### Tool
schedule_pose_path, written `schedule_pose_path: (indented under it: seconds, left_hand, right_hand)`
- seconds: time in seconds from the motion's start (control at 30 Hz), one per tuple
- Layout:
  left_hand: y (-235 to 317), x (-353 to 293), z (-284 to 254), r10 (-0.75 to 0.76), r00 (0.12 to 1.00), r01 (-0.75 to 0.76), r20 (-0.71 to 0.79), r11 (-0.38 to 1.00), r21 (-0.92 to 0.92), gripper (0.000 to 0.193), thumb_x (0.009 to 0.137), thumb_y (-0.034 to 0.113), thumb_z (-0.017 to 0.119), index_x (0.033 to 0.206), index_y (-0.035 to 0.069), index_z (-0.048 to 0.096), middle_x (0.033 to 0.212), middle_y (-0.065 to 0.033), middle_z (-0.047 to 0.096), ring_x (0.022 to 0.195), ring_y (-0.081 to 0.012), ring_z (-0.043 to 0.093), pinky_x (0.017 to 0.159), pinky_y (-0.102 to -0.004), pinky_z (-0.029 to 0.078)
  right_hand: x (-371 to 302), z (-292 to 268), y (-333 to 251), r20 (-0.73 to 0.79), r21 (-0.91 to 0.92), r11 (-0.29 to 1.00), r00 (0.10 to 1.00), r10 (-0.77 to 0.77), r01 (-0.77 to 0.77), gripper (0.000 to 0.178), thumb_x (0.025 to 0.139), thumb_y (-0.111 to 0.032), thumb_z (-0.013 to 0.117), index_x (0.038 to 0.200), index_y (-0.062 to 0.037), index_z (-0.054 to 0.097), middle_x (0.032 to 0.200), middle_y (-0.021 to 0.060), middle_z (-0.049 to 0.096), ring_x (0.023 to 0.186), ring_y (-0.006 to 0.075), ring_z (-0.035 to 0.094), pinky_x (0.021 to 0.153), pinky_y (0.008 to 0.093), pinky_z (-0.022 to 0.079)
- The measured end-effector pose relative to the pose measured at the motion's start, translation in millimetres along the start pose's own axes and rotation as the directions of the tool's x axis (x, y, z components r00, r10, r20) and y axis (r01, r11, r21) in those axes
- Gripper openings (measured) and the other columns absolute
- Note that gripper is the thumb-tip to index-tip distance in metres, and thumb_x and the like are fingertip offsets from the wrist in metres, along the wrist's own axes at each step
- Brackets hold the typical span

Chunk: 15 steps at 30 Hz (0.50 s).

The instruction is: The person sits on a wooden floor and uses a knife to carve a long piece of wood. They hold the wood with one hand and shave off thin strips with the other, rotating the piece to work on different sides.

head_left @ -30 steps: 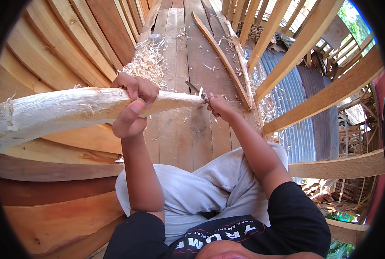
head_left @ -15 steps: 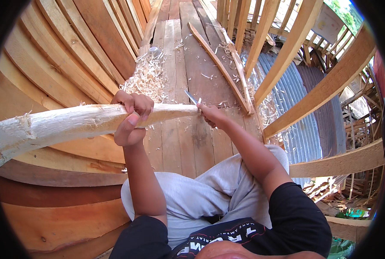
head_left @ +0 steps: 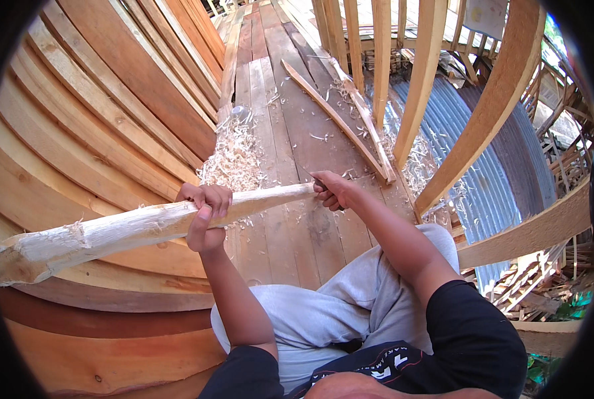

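A long, pale, peeled wooden pole (head_left: 117,229) runs from the left rim to the middle of the view, thick at its left end and tapering to the right. My left hand (head_left: 207,211) is closed around its middle part, with the thumb on the near side. At the pole's thin right tip is my right hand (head_left: 333,191), closed on a knife (head_left: 307,175). Only a short dark piece of the blade shows past the fingers, and most of the handle is hidden in the fist. The blade lies close to the tip; whether it touches the wood I cannot tell.
Curly wood shavings (head_left: 233,156) are heaped on the plank floor (head_left: 290,226) beyond my left hand. Stacked boards (head_left: 104,113) line the left side. A loose batten (head_left: 333,116) and a thin stick (head_left: 367,120) lie ahead, beside upright railing posts (head_left: 416,80). Corrugated metal sheets (head_left: 473,159) show beyond the railing.
The pole's left end sits lower in view, so it slants more. The knife blade, plainly visible before, now shows little past my right hand. The view has also shifted.
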<state>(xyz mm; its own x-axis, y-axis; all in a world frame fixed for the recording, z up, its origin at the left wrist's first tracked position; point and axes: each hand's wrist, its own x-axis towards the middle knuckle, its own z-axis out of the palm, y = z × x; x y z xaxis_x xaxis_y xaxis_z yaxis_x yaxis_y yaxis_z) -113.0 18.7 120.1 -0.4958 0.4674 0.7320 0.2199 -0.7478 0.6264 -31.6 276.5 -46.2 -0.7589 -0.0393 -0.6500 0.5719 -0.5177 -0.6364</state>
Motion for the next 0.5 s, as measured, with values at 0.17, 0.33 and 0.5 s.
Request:
schedule_pose_path:
  seconds: [0.17, 0.33, 0.5]
  left_hand:
    - [-1.8, -2.7, -4.4, -0.008, 1.0, 0.008, 0.019, 0.999, -0.031, 0.021, 0.077, 0.012, 0.055, 0.081, 0.009, 0.034, 0.06, -0.0039, 0.038, 0.056, -0.0146, 0.039, 0.062, -0.0324, 0.037]
    - [-1.6, -3.5, -1.1, -0.004, 1.0, 0.004, -0.001, 0.999, -0.036, 0.023, 0.075, 0.014, 0.056, 0.08, 0.01, 0.034, 0.06, -0.0027, 0.037, 0.055, -0.0138, 0.039, 0.062, -0.0316, 0.036]
    - [-8.0, -4.9, -1.6, -0.007, 1.0, 0.007, -0.001, 0.998, -0.062, 0.025, 0.075, 0.015, 0.057, 0.081, 0.011, 0.034, 0.061, -0.0024, 0.037, 0.056, -0.0127, 0.039, 0.062, -0.0309, 0.035]
  right_hand:
    - [-29.3, 12.4, -12.6, -0.255, -0.381, 0.919, 0.945, -0.207, 0.098, 0.052, 0.091, -0.057, 0.051, 0.06, -0.0165, 0.04, 0.049, -0.0062, 0.025, 0.038, 0.0068, 0.019, 0.038, 0.0272, 0.012]
    - [-62.5, -4.8, -25.3, -0.011, -0.429, 0.885, 0.978, -0.207, 0.182, 0.049, 0.087, -0.053, 0.062, 0.063, -0.0149, 0.044, 0.052, -0.0058, 0.029, 0.041, 0.007, 0.025, 0.038, 0.0276, 0.017]
    - [-76.8, -52.5, -45.0, -0.738, -0.151, 0.83, 0.497, -0.456, 0.536, 0.048, 0.094, -0.054, 0.049, 0.081, -0.0081, 0.048, 0.062, -0.0003, 0.041, 0.044, 0.0115, 0.038, 0.04, 0.0307, 0.037]
